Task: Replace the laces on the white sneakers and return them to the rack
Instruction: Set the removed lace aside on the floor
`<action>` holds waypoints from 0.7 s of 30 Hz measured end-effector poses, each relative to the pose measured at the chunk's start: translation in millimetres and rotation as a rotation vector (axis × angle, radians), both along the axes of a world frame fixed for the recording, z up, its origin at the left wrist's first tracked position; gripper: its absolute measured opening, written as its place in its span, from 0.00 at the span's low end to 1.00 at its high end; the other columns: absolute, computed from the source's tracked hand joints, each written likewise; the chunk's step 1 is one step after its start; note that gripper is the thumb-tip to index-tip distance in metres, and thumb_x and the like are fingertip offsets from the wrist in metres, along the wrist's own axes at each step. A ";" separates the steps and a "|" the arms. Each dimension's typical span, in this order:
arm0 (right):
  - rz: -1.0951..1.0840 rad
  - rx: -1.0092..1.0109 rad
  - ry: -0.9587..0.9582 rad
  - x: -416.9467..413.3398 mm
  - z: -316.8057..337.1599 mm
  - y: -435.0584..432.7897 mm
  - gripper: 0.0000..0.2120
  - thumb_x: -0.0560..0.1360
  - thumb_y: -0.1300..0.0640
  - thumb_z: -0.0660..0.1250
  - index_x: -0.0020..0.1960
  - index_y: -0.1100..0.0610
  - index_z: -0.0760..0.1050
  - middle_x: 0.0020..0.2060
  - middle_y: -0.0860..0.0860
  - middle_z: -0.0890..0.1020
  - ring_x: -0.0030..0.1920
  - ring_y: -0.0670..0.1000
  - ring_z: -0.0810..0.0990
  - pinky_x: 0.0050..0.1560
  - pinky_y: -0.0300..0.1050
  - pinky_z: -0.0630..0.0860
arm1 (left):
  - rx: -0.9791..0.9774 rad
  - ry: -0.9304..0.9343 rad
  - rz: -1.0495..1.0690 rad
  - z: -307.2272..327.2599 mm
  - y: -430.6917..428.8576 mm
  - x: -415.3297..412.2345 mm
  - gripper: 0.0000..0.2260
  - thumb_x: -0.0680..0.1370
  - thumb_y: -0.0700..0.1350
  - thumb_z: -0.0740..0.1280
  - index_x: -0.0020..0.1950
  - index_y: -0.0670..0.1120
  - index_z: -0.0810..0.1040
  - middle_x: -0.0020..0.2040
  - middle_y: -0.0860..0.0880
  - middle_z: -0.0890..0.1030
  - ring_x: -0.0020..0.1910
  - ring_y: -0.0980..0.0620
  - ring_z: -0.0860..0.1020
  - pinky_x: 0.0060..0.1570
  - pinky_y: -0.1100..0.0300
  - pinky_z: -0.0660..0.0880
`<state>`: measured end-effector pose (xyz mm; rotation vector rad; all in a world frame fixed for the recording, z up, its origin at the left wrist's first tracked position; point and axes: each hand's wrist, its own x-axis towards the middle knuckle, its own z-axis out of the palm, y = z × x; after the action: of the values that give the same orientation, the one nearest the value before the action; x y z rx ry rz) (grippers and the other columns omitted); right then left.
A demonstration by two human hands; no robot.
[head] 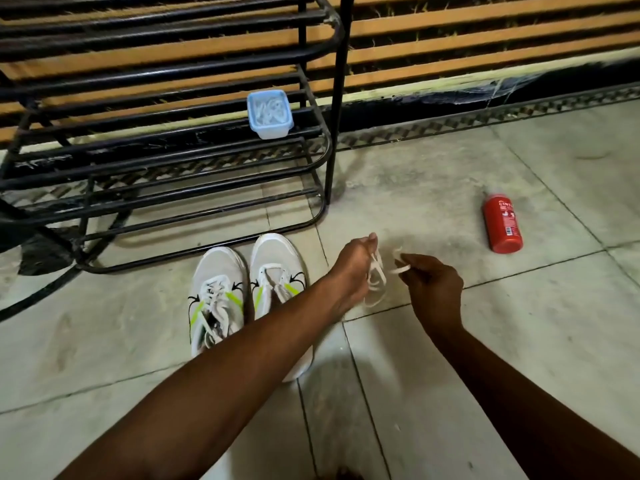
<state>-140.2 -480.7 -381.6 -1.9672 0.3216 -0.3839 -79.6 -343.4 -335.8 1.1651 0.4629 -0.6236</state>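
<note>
Both hands pinch one loose lace [380, 268] above the floor [467, 375]: left hand [353, 265] bunches loops, right hand [433, 282] holds an end. The white sneakers [221, 271] stand leftward, toes toward the rack [341, 81], nearer the left hand.

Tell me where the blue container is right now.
In the head view, upper left of centre, the blue container sits on a shelf of the black rack, near its right end, beyond the white sneakers on the floor.
</note>
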 end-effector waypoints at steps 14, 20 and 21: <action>0.046 -0.182 0.209 -30.2 -32.1 -6.0 0.12 0.74 0.58 0.73 0.57 0.56 0.82 0.49 0.49 0.85 0.49 0.49 0.84 0.55 0.49 0.79 | 1.056 -0.463 -0.521 -25.1 30.4 -37.8 0.18 0.77 0.42 0.67 0.66 0.42 0.73 0.64 0.39 0.71 0.64 0.37 0.73 0.61 0.52 0.70; 0.063 -0.123 0.256 -32.9 -32.9 -1.4 0.10 0.77 0.54 0.70 0.57 0.50 0.84 0.47 0.45 0.87 0.47 0.42 0.84 0.49 0.32 0.76 | 0.952 -0.420 -0.638 -40.2 15.8 -33.5 0.25 0.68 0.48 0.60 0.62 0.39 0.75 0.61 0.37 0.79 0.62 0.38 0.76 0.50 0.59 0.68; 0.068 -0.112 0.264 -31.2 -31.9 -1.7 0.10 0.77 0.54 0.70 0.57 0.49 0.84 0.46 0.44 0.87 0.47 0.41 0.84 0.51 0.37 0.78 | 0.948 -0.443 -0.623 -45.2 14.3 -31.4 0.25 0.67 0.47 0.58 0.61 0.39 0.77 0.59 0.38 0.79 0.61 0.38 0.77 0.50 0.59 0.68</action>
<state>-171.3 -482.4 -413.4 -2.1364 0.4077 -0.0991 -111.0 -329.1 -381.0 2.3386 -0.0354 -0.6548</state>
